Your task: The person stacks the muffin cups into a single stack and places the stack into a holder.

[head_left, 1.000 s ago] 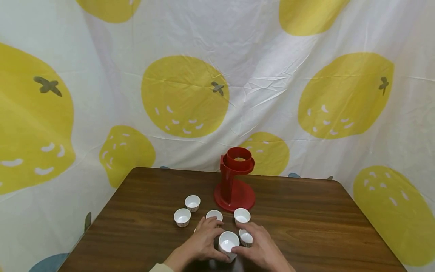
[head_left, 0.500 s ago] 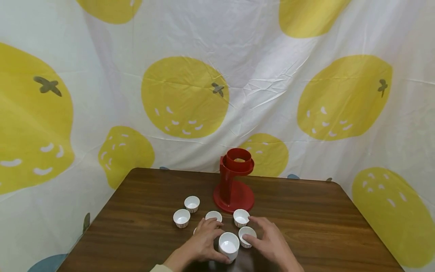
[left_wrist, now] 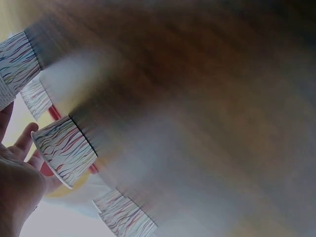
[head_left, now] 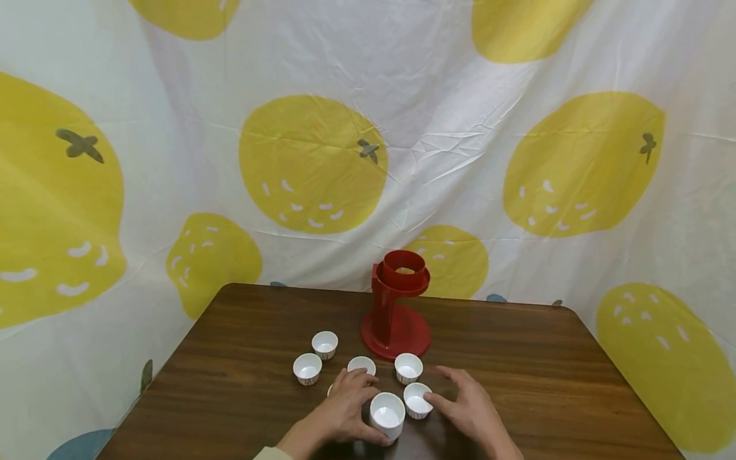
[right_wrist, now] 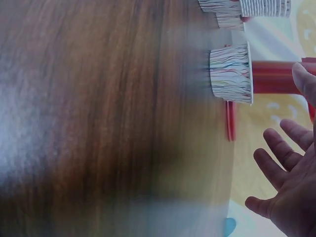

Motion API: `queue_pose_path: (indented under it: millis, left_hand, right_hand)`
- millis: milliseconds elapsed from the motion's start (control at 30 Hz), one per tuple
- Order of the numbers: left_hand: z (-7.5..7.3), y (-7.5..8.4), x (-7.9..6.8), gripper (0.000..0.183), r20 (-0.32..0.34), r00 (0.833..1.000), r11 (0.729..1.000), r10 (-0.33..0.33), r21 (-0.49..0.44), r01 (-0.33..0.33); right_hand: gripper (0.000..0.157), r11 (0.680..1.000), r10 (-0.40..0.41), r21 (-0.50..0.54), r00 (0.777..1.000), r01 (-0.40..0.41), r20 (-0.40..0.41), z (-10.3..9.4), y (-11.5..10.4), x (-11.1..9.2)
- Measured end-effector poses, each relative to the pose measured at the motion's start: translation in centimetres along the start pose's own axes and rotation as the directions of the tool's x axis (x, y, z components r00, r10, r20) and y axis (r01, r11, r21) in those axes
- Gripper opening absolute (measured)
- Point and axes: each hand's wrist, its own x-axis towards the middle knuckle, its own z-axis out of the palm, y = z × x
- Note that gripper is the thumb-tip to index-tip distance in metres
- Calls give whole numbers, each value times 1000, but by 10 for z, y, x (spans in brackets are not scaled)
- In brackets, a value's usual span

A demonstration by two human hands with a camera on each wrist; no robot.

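Note:
My left hand (head_left: 347, 409) holds a stack of white paper cups (head_left: 387, 415) upright at the near middle of the table, thumb on the near side. In the left wrist view the stack (left_wrist: 19, 64) shows wavy coloured lines and several layered rims. My right hand (head_left: 468, 409) is spread beside a single paper cup (head_left: 418, 401) just right of the stack; in the right wrist view its fingers (right_wrist: 276, 168) hold nothing. Another cup (head_left: 408, 368) stands behind that one. Past my left fingers is a cup (head_left: 361, 366), and one more is mostly hidden by that hand.
Two more cups (head_left: 307, 369) stand to the left on the brown wooden table (head_left: 546, 383). A red stand with a ring-shaped holder (head_left: 397, 306) rises behind the cups. A lemon-print cloth (head_left: 443, 140) hangs behind the table.
My right hand has let go of the stack's side and moved right, past the single cup, which now sits uncovered. My left hand stays on the stack.

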Motion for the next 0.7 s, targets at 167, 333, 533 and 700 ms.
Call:
queue_pose_path:
  millis: [167,333,533,700]
  left_hand:
    - [-1,0,1,61,8,1000,1000,-9,7,9]
    - [-1,1,1,61,6,1000,1000,-12,11,12]
    - [-1,0,0,60,3,1000,1000,-11,19,11]
    - [0,0,0,62,16,1000,1000,-18,9,18]
  right_hand:
    - [63,1000,15,-13,1000,-15,9,1,6,2]
    - [69,1000,11,-22,999,-11,35,5,11,2]
    - [75,999,-33,-26,997,35,73,13,17,2]
    - [76,994,-73,-75,992,80,100,20,19,3]
